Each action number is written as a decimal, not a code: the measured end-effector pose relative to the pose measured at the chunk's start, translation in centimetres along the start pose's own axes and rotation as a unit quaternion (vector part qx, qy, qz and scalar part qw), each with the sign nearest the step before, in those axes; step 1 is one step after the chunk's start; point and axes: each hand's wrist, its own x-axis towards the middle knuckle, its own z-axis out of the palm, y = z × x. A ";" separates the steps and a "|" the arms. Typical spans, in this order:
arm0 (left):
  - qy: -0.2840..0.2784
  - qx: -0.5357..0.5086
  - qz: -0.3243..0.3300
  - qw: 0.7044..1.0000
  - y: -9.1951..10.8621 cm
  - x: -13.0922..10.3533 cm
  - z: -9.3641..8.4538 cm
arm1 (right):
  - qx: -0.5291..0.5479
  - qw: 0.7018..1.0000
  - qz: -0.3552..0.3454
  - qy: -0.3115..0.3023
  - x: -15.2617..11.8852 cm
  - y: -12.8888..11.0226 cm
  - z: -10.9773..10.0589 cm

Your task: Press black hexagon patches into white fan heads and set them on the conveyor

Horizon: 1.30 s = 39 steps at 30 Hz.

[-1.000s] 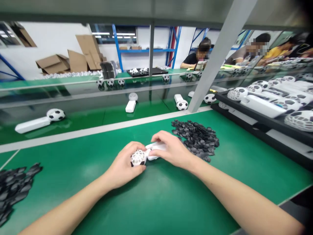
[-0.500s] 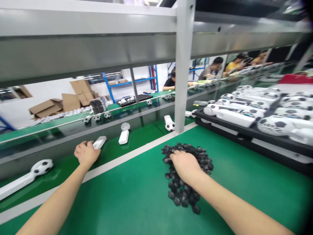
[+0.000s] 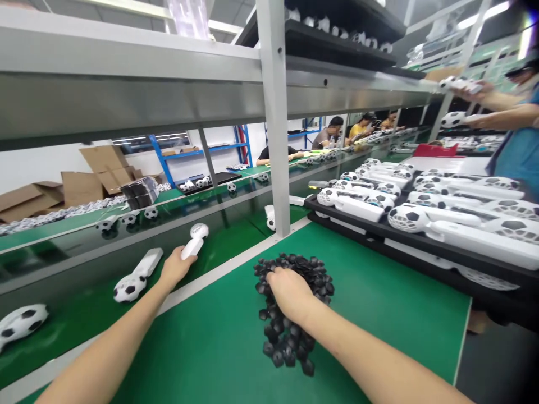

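Note:
My left hand (image 3: 177,266) is closed on the handle of a white device (image 3: 193,246) with a round, ball-shaped head, over the dark green belt (image 3: 227,241). To its left on the belt lies another white device with a black-patterned ball head (image 3: 130,287). My right hand (image 3: 288,289) rests at the pile of small black pieces (image 3: 314,275) on the green table (image 3: 379,280). Its fingers are bent together, and their tips are hidden among the pieces, so what they hold cannot be made out.
Black trays (image 3: 421,247) of white ball-headed devices stand at the right. A metal post (image 3: 275,140) rises beyond the pile under a shelf beam (image 3: 126,95). A person in blue (image 3: 516,163) holds devices at the far right; other people sit farther back.
My left hand has left the area near one device and taken hold of another by its handle. My right hand stays at the pile. The view has turned right, bringing in the person in blue.

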 end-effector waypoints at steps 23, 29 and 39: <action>-0.102 0.074 0.209 0.970 1.1 -22.0 -2.0 | 0.377 0.902 -0.202 0.056 -1.1 -2.5 3.2; -0.096 0.101 0.148 0.979 2.2 -21.6 -1.0 | 0.404 0.891 -0.166 0.121 -1.2 -2.7 3.1; -0.164 0.081 0.117 0.976 1.1 -21.4 -2.3 | 0.547 0.821 -0.164 0.025 -2.2 -3.7 3.3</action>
